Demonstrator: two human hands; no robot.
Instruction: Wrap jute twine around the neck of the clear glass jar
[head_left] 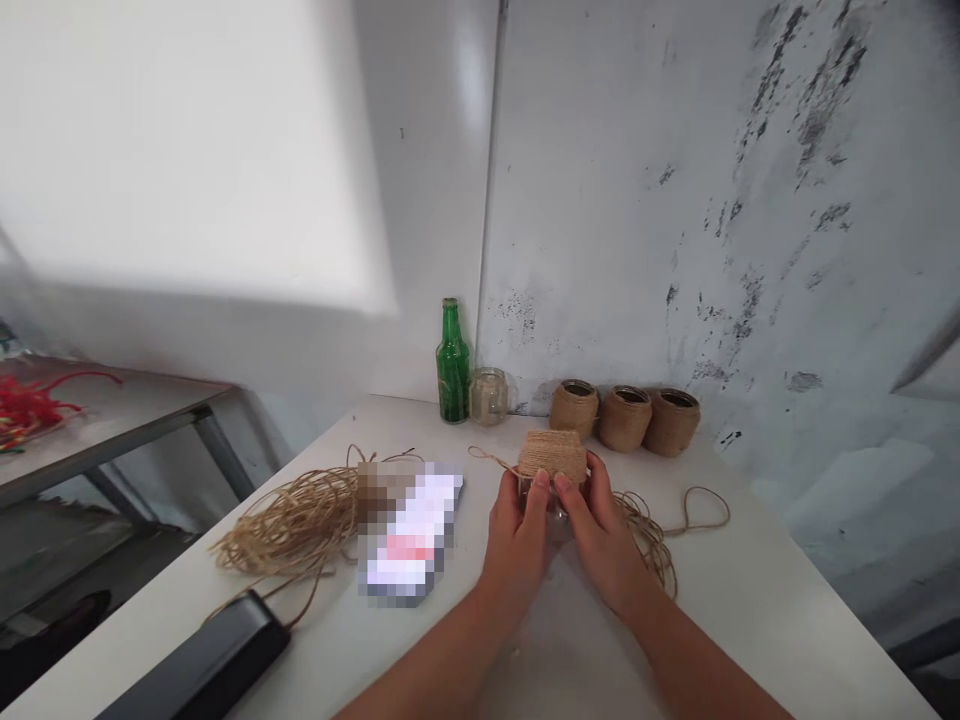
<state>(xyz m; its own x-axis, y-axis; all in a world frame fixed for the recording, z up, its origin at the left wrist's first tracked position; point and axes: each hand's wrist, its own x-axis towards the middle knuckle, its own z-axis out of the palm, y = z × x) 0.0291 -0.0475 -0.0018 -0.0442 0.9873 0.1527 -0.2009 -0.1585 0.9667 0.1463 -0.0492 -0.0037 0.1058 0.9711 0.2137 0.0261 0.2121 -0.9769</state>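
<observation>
Between my two hands is a glass jar, tilted over on the table, with jute twine wound round much of its side. My left hand grips the jar from the left, its thumb pressed on the lower edge of the winding. On the other side my right hand is closed round it in the same way, thumb on the twine. A loose twine end sticks out to the left in a small loop. My palms and fingers hide part of the glass.
Three twine-covered jars, a bare glass jar and a green bottle stand by the wall. Loose twine and a blurred-out flat object lie left, more twine right. A black object is at front left.
</observation>
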